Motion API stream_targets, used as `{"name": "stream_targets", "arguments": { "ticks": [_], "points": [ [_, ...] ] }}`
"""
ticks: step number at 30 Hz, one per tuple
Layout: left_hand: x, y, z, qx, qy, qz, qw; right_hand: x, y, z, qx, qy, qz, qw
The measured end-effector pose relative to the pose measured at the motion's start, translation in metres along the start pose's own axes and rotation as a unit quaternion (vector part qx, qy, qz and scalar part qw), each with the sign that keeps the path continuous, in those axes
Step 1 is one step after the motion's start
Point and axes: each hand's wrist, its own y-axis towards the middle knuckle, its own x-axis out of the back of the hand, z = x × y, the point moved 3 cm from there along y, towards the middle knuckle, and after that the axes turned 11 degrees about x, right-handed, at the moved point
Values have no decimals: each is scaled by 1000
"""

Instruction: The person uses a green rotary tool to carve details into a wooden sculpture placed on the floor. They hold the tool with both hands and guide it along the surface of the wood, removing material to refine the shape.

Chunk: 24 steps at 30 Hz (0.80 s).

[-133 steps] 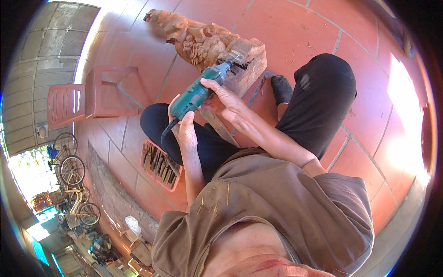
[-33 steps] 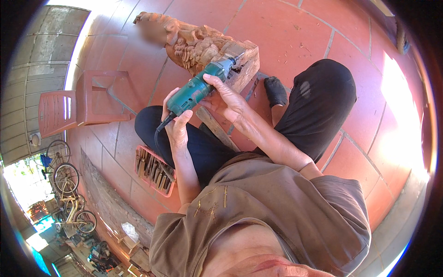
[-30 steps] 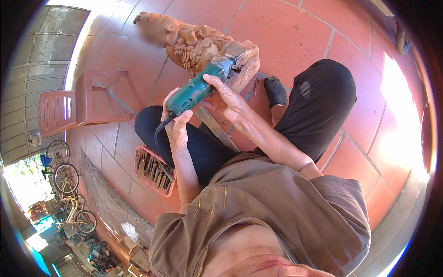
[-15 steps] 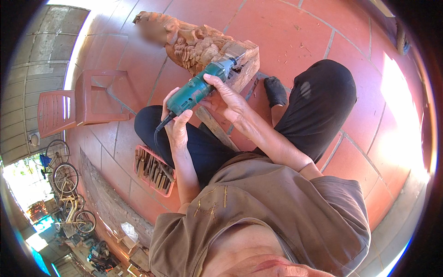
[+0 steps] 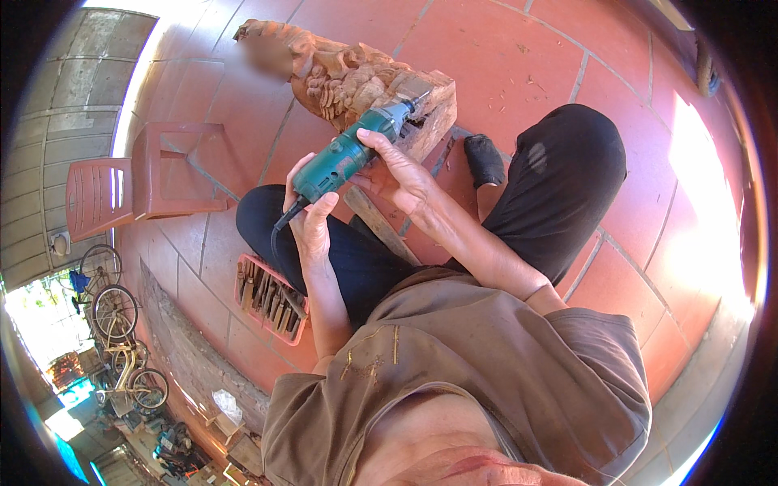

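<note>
Both my hands are closed around a green power tool, a die grinder (image 5: 335, 164) with a grey nose and a thin metal bit. My left hand (image 5: 309, 223) grips its rear end, where a black cord comes out. Toward the front, my right hand (image 5: 399, 174) wraps the body, the thumb on top and the other fingers partly hidden. The bit's tip lies over the near end of a carved wooden sculpture (image 5: 356, 77) on the floor; I cannot tell whether it touches the wood.
A pink tray (image 5: 295, 334) of chisels sits beside my left knee. A flat wooden strip (image 5: 377, 224) lies between my legs. The red plastic chair (image 5: 176, 212) is at the left, and bicycles (image 5: 116, 312) stand farther off. Wood chips dot the tiled floor (image 5: 519, 49).
</note>
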Motion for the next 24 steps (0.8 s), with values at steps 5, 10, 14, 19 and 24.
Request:
{"name": "stream_targets", "arguments": {
  "ticks": [5,10,14,19,24],
  "points": [
    [-2,1,0,3,-34,-17,999,-1,0,1,1,6,2,1000],
    [-2,1,-1,4,-30,-21,999,-2,-1,3,9,-1,-5,1000],
    [-2,1,0,2,-33,-24,999,-2,-1,3,7,-5,-2,1000],
    [-1,1,0,1,-32,-25,999,-1,1,2,5,-1,2,1000],
    [-1,2,1,-1,-32,-26,999,0,3,0,9,0,-1,1000]
  ]
}}
